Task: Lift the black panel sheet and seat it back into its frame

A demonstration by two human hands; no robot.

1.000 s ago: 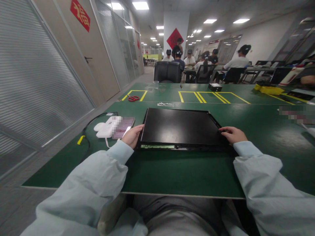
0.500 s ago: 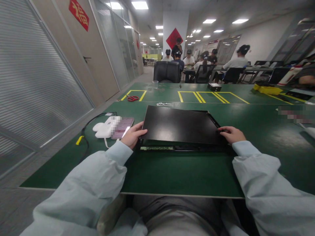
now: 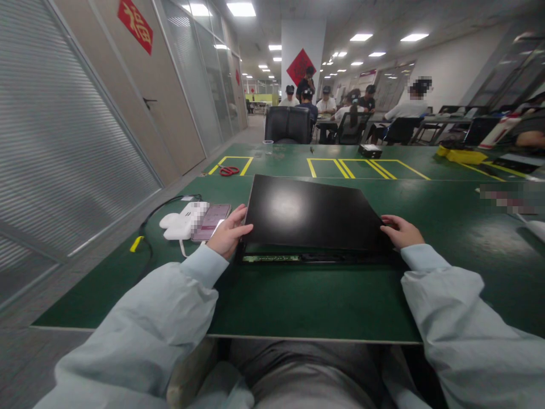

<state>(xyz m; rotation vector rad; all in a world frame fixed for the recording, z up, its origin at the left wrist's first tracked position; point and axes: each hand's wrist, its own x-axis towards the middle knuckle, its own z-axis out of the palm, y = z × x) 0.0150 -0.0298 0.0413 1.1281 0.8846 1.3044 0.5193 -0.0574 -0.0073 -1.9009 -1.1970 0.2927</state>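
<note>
between the left fingers and right fingers, both pinching its side edges, a black panel sits tilted.

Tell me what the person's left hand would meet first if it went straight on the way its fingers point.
Most likely the thin black rectangular panel: the left hand holds its left edge, thumb over the face, so no gap shows. Depth past that edge is unclear.
</note>
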